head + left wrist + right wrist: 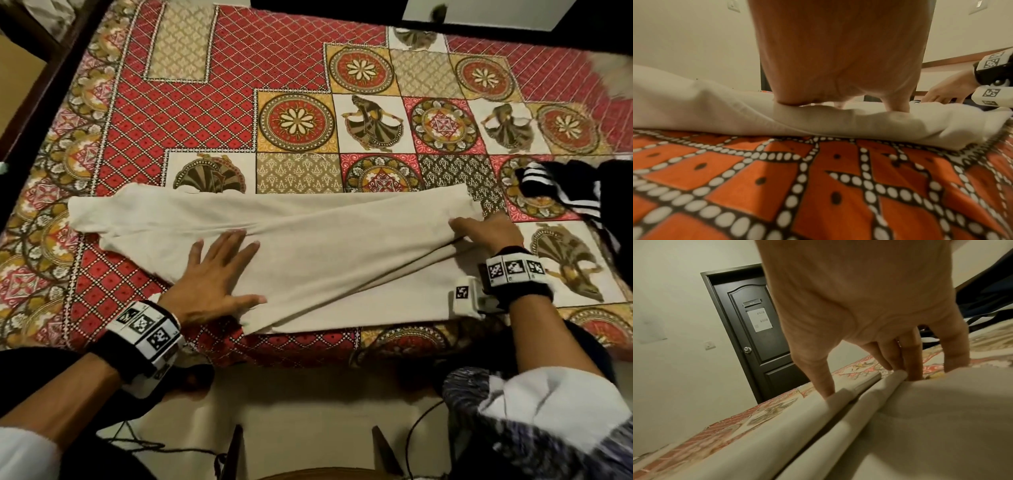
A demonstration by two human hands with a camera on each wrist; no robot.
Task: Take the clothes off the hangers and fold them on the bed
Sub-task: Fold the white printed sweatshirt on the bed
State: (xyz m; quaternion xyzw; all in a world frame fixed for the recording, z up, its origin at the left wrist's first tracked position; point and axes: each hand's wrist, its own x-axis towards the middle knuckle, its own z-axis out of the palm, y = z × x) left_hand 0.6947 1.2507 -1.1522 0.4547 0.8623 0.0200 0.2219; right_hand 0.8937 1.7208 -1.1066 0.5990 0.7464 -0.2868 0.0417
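Cream garment lies lengthwise across the near edge of the bed, partly folded over on itself, one loose end trailing toward the left side. Bed is covered by a red, yellow and white patterned sheet.

Left hand: flat, palm down, fingers spread and straight, pressing the cloth near its middle-left. Nothing gripped. The left wrist view agrees: palm bearing down on the fabric, patterned sheet in front.

Right hand: at the right end of the garment, fingers curled down into the fold. In the right wrist view the fingertips dig in along a rolled ridge of the cloth, thumb set on a neighbouring ridge; reads as a pinch on the folded edge.

Black garment with white stripes lies heaped at the right side of the bed, just beyond the right hand, not touching it.

Dark door with a paper notice visible in the wall behind.
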